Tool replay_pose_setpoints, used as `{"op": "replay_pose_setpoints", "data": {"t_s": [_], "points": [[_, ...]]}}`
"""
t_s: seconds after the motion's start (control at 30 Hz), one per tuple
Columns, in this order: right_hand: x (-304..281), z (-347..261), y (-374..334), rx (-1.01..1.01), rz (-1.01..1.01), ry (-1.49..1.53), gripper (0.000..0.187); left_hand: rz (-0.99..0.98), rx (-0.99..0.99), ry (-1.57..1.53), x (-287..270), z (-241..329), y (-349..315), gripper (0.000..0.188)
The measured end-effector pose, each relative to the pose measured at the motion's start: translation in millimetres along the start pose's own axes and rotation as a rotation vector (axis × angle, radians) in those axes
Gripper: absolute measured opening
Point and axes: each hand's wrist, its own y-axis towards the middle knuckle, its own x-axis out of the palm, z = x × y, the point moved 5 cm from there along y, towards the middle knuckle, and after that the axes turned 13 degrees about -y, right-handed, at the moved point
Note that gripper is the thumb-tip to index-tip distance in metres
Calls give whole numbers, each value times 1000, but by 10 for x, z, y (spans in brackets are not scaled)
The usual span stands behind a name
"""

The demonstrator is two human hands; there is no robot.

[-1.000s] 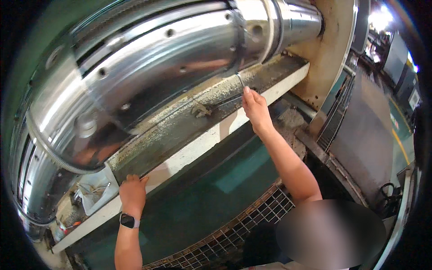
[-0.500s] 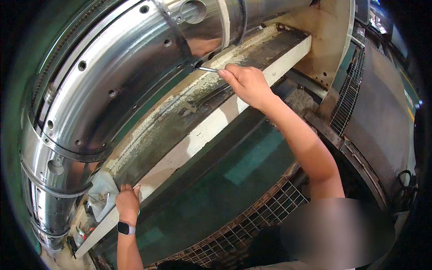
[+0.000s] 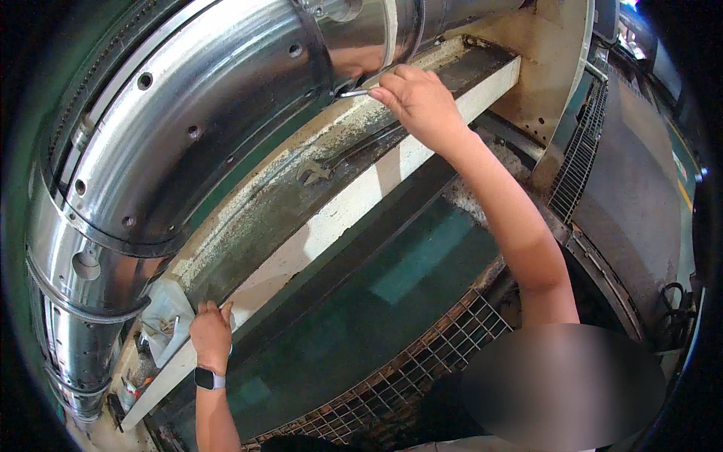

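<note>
My right hand (image 3: 422, 105) is closed around one end of a thin metal rod (image 3: 352, 93). The rod's far end meets the lower edge of a large shiny metal cylinder (image 3: 241, 90) beside a dark band; the exact contact is hard to see. Rows of round holes run over the cylinder. My left hand (image 3: 212, 331), with a watch on its wrist, rests on the rim of a long white beam (image 3: 331, 215), fingers laid over the edge and thumb apart. Touching distance from it is a translucent plastic bag (image 3: 167, 307) with small metal pieces inside.
An open-end wrench (image 3: 315, 173) lies in the beam's dirty channel. Small items, one a red-and-white tube (image 3: 129, 392), sit at the lower left. Below the beam is a wire grating (image 3: 422, 361). A beige metal plate (image 3: 553, 68) stands at the beam's far end.
The cylinder has turned a little, its holes shifting up and slightly right. My right hand and the rod have moved up with it. My left hand has stayed on the beam.
</note>
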Motion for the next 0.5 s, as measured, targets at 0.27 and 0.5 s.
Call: {"op": "replay_pose_setpoints", "data": {"t_s": [0.27, 0.5], "points": [[45, -81, -49, 79, 22, 22, 35, 15, -25, -35, -49, 21, -25, 35], [33, -92, -68, 97, 28, -14, 34, 42, 23, -47, -38, -1, -14, 34]]}}
